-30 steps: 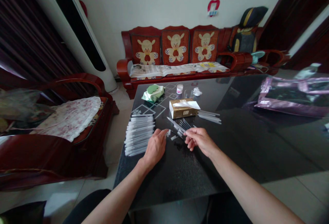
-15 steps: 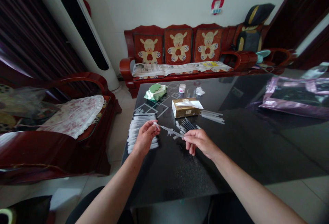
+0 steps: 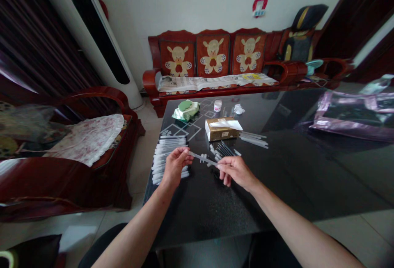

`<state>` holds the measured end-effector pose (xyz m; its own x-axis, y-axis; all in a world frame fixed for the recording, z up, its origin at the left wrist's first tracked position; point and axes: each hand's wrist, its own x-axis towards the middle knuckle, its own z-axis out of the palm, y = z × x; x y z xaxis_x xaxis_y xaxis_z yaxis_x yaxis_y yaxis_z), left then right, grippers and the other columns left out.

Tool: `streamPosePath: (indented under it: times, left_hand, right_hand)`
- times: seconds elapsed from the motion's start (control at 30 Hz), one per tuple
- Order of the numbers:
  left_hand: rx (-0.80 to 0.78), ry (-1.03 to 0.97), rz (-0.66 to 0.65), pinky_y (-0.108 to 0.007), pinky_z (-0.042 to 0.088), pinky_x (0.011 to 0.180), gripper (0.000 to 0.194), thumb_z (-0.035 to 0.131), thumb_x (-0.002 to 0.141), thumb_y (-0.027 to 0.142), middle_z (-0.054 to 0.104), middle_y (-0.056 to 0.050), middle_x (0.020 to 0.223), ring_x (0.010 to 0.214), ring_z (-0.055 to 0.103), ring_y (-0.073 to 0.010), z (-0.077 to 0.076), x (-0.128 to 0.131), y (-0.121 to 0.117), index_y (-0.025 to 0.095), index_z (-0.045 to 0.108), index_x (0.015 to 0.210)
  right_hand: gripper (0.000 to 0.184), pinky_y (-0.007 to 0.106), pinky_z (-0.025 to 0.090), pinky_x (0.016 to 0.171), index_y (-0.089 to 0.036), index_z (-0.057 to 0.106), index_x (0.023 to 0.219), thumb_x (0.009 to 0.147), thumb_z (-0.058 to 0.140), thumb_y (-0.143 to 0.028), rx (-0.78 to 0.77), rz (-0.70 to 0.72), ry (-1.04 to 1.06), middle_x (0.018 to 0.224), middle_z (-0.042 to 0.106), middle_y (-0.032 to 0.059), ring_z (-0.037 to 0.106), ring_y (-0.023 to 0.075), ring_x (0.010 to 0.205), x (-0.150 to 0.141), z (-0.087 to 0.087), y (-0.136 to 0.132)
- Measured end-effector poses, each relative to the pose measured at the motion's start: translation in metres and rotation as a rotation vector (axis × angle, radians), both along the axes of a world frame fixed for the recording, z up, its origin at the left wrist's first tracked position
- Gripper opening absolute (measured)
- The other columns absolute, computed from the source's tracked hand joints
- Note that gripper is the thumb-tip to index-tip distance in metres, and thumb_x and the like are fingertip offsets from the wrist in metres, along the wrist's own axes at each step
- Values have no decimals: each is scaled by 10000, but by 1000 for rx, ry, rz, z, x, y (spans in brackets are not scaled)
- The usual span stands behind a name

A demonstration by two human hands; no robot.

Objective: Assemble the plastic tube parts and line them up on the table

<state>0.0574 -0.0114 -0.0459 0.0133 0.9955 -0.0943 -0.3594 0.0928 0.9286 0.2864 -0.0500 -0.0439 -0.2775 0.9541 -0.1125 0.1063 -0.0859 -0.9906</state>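
Above the dark table, a whitish translucent pen [image 3: 196, 155] stretches between my two hands. My right hand [image 3: 236, 171] is closed round its rear end. At the front end my left hand [image 3: 175, 163] pinches the pen cap, which the fingers mostly hide; the pen's tip is no longer visible there. Left of and partly behind my left hand lies a row of several white pens [image 3: 168, 150]. Beyond the held pen are small white caps [image 3: 213, 149] and a bunch of thin dark refills [image 3: 225, 149]. A few pale barrels [image 3: 255, 140] lie farther right.
A tissue box [image 3: 223, 133] stands behind the refills. Farther back are a green wipes pack [image 3: 185, 111], a small white tub [image 3: 217, 105] and crumpled tissue [image 3: 239, 109]. A purple plastic package [image 3: 351, 116] lies at right. A wooden sofa [image 3: 212, 58] stands beyond the table.
The cap in my left hand and the pen's bare tip were apart; now the tip is inside or behind the cap at my left fingers. My right hand has shifted slightly left.
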Motion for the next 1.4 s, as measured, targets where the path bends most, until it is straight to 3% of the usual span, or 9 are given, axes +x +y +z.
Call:
streamPosePath:
  times: [0.2, 0.47, 0.63, 0.83, 1.03, 1.13, 1.27, 1.4]
  left_hand:
    - [18, 46, 54, -206, 465, 607, 430, 761, 671, 368, 670, -42, 758, 654, 596, -101, -4, 1, 1, 115, 691, 1011]
    - [27, 15, 124, -216, 459, 647, 412, 735, 704, 369, 709, -72, 827, 665, 591, -98, -13, 7, -2, 128, 708, 1036]
    - [-12, -94, 150, -210, 456, 664, 396, 754, 684, 341, 711, -68, 828, 659, 585, -86, -14, 12, -5, 124, 709, 1012]
    - [13, -140, 142, -219, 464, 687, 378, 751, 700, 323, 705, -62, 835, 682, 596, -96, -12, 15, -10, 125, 698, 1018]
    - [77, -122, 152, -235, 474, 716, 320, 723, 735, 327, 701, -52, 819, 734, 615, -118, -10, 16, -10, 141, 701, 994]
    - [72, -72, 173, -241, 481, 706, 326, 726, 725, 342, 705, -56, 807, 743, 627, -131, -7, 14, -8, 142, 709, 983]
    - [17, -57, 202, -239, 487, 685, 367, 760, 681, 343, 710, -68, 793, 720, 635, -132, -3, 9, -6, 121, 716, 969]
    - [-10, -44, 223, -242, 495, 661, 388, 782, 645, 350, 708, -71, 773, 687, 640, -134, -4, 7, -5, 105, 720, 939]
  right_hand:
    - [257, 184, 404, 361, -138, 645, 953, 860, 520, -343, 121, -13, -249, 591, 596, -15, 523, 85, 389, -10, 3, -7]
    - [255, 202, 381, 480, -173, 594, 683, 896, 479, -255, 350, -12, -419, 495, 516, -38, 492, 80, 438, -22, 10, -19]
    - [335, 174, 331, 360, -172, 503, 584, 892, 463, -295, 164, 27, -287, 472, 502, -41, 446, 62, 344, -26, 9, -21]
    - [274, 158, 289, 244, -142, 588, 745, 844, 529, -390, -100, 20, -4, 476, 510, -55, 370, 55, 275, -25, 6, -20]
    - [280, 172, 313, 250, -141, 575, 778, 825, 553, -416, -224, 43, 175, 475, 501, -61, 355, 57, 277, -30, -1, -24]
    - [281, 173, 297, 276, -161, 545, 725, 855, 516, -408, -116, 36, 40, 494, 508, -52, 374, 62, 294, -34, 0, -26]
    - [331, 187, 323, 406, -176, 481, 608, 907, 460, -316, 201, 15, -261, 502, 492, -37, 447, 70, 392, -37, 8, -27]
    - [300, 229, 329, 535, -179, 501, 635, 924, 441, -234, 496, -41, -538, 529, 499, -19, 476, 97, 494, -39, 12, -29]
